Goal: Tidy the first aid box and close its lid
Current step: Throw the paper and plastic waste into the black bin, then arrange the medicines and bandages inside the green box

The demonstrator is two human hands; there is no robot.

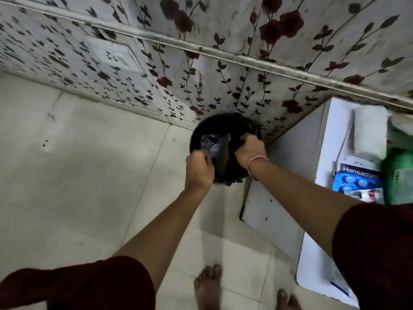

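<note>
Dim indoor light, soft shadows, wide-angle edge warp, right side blurred.

The wall is showing pale grey paper patterned with dark red roses and black leafy vines. The floor is lying in off-white tiles. A round bin is looking glossy black. Dark maroon sleeves are covering the arms, a pink thread band is circling one wrist, and a blue plaster pack is carrying white lettering beside a green bottle.
</note>
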